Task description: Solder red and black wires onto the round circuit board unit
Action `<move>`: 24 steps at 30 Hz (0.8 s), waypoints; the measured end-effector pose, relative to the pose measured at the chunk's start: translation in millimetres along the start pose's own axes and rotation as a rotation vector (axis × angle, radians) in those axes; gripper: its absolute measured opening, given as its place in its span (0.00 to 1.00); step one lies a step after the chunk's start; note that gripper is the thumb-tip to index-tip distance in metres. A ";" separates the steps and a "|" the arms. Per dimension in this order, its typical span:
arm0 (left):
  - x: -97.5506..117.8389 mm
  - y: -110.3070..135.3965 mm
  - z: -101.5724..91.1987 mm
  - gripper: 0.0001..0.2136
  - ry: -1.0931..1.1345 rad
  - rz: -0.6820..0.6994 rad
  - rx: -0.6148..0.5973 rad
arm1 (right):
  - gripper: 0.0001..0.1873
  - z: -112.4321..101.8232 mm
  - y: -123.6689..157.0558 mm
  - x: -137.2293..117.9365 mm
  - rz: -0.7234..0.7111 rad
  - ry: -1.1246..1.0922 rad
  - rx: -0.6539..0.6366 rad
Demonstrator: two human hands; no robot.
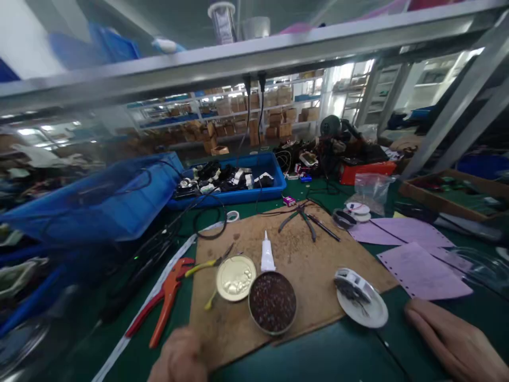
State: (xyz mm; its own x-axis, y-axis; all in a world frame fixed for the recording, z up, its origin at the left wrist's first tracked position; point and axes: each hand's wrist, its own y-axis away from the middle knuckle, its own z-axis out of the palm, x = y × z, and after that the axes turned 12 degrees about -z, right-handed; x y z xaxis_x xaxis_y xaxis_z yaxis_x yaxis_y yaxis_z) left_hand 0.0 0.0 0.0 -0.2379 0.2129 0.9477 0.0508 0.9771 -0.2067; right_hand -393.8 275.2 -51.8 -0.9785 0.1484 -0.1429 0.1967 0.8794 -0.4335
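My left hand (pixel 178 356) is at the lower edge of a brown board (pixel 222 339), blurred, with its fingers curled in; whether it holds anything is hidden. Near it lie orange-red handled cutters (pixel 170 294). At the lower right, my right hand (pixel 453 335) rests closed on the green table, and nothing shows in it. Left of that hand, a white round device (pixel 362 300) with a cable lies tilted. A round tin (pixel 272 303) of dark, speckled material stands on the board, beside a gold lid (pixel 236 277) and a white nozzle tube (pixel 267 254).
Pliers (pixel 300 220) and a dark pen-like tool (pixel 324 227) lie farther up the board. Behind are a blue bin (pixel 226 197) of parts and a tilted blue crate (pixel 99 207). Pink sheets (pixel 423 270) lie to the right. A metal shelf beam (pixel 254 58) crosses overhead.
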 end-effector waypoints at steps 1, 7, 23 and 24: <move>14.0 4.1 9.7 0.23 -0.011 0.042 0.034 | 0.17 -3.0 -4.7 -4.8 -0.018 -0.010 -0.018; 73.9 -5.3 92.6 0.19 -0.180 0.014 -0.442 | 0.23 -17.4 -17.4 -22.1 -0.022 -0.113 -0.085; 104.6 15.6 86.0 0.15 -0.051 -0.125 -0.508 | 0.25 -12.9 -14.7 -20.1 -0.043 -0.202 -0.010; 105.0 16.2 83.1 0.16 -0.036 -0.146 -0.508 | 0.25 -12.4 -15.0 -20.1 -0.045 -0.190 -0.003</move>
State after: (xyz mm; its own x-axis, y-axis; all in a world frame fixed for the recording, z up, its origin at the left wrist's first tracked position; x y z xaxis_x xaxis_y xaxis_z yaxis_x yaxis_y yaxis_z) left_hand -104.7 38.1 76.0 -0.3103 0.0828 0.9470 0.4757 0.8760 0.0793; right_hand -377.8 264.6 -31.4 -0.9570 0.0209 -0.2893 0.1526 0.8845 -0.4408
